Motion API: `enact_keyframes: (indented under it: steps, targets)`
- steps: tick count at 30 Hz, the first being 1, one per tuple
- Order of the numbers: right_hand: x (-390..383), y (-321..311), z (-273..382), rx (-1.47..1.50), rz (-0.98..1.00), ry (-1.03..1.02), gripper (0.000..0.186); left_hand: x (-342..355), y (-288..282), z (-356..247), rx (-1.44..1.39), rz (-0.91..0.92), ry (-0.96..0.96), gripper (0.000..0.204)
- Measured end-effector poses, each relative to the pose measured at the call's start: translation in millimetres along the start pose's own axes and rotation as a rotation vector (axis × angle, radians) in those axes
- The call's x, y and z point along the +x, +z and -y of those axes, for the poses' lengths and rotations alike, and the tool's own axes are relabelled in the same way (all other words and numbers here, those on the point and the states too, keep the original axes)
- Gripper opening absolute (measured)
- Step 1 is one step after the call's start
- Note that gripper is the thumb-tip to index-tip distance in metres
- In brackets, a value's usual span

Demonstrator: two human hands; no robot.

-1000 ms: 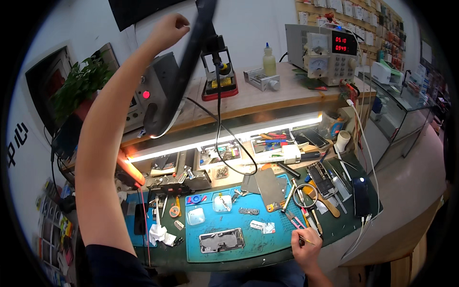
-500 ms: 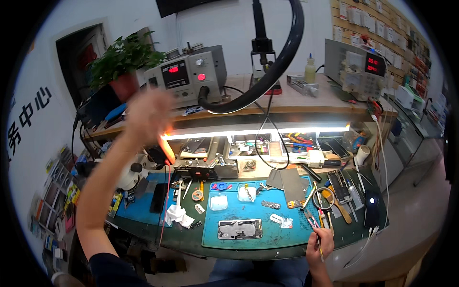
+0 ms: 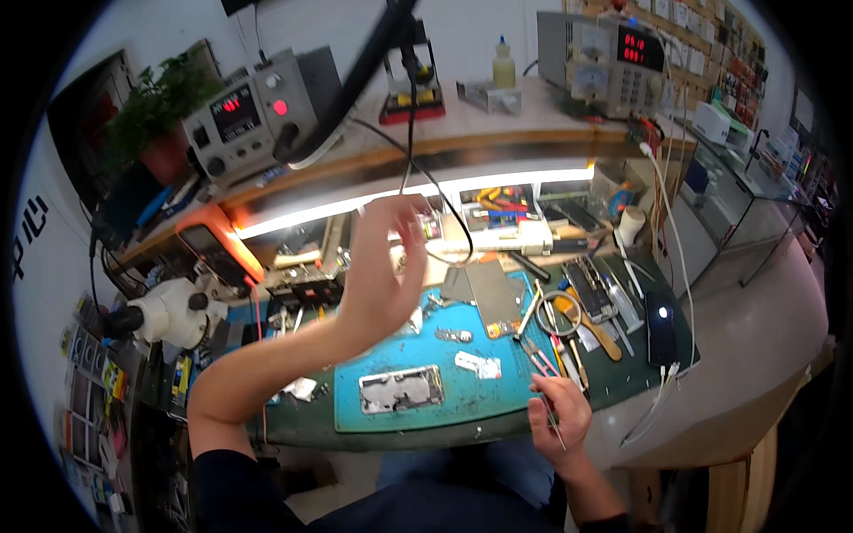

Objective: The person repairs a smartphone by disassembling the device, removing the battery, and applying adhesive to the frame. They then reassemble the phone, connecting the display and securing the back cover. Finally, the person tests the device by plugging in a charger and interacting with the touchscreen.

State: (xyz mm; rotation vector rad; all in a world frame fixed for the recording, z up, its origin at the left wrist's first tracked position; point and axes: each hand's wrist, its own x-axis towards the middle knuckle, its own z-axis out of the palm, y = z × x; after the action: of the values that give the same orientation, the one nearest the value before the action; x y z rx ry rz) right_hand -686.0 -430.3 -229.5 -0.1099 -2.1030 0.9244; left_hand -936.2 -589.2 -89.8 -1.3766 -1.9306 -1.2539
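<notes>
1. My left fingers [image 3: 400, 211], blurred, are spread loosely and empty above the desk [image 3: 613, 391].
2. My right fingers [image 3: 553, 393] grip a slim metal tool [image 3: 554, 430] near the blue mat's [image 3: 480, 410] near right corner.
3. The opened smartphone [image 3: 400, 391] lies on the mat's near left portion, untouched.

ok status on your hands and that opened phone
Left hand raised, looks empty. Right hand grips slim metal tool. Opened phone on blue mat, neither hand touching. Left forearm hides mat's far-left corner.
</notes>
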Motion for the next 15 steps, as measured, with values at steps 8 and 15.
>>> enact_keyframes:
  steps: [8,15]
  targets:
    - [86,21,70,0.178,0.543,-0.366,0.024,-122,-29,-52,0.008,0.421,0.122,0.035]
    - [237,112,124,0.805,0.343,0.149,0.031,-187,-61,-3,-0.37,-0.106,-0.462,0.022]
